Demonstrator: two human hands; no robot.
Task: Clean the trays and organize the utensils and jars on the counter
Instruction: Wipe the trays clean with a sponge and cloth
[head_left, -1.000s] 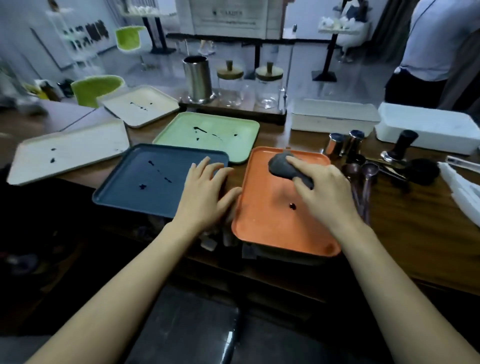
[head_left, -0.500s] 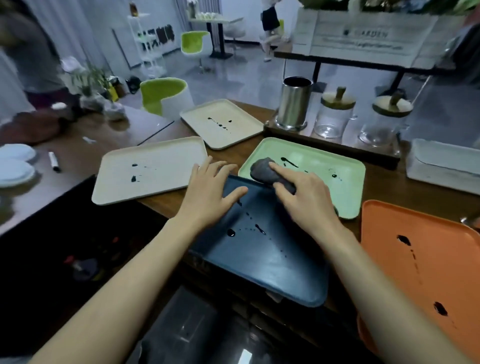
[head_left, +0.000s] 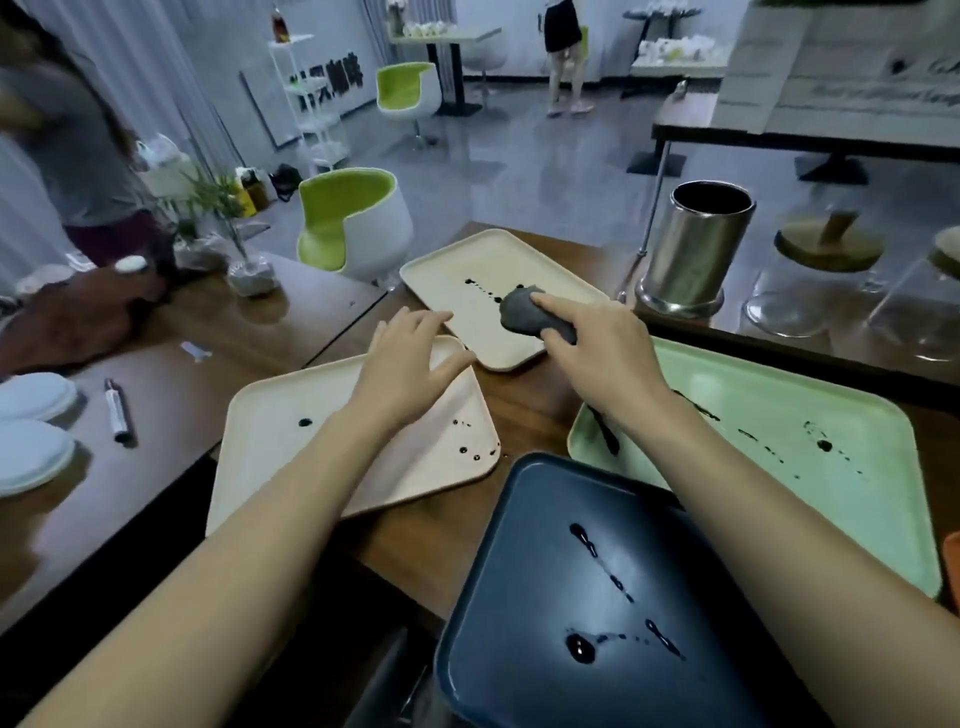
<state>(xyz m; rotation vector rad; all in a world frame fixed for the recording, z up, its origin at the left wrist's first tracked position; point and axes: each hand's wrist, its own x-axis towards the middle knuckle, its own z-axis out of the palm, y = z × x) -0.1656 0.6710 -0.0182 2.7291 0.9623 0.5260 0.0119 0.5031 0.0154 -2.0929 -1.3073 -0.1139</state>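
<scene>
My right hand (head_left: 597, 353) grips a dark grey cloth (head_left: 524, 314) and presses it on the far cream tray (head_left: 452, 280), next to a line of black spots. With fingers spread, my left hand (head_left: 410, 364) hovers over the far corner of the near cream tray (head_left: 291, 431), which carries black drops. A dark blue tray (head_left: 519, 597) with black streaks lies nearest me. The green tray (head_left: 831, 410) at right is spotted too. A steel canister (head_left: 685, 254) and glass jars with wooden lids (head_left: 826, 280) stand behind it.
A marker pen (head_left: 117, 410) and white round pads (head_left: 31, 421) lie on the left table beside a small potted plant (head_left: 244, 260). A green and white chair (head_left: 353, 223) stands past the counter. One person stands at far left, another far back.
The view has swung left. My right hand carried the cloth from the orange tray, past the blue and green ones, onto the far cream tray. My left hand moved to the near cream tray.
</scene>
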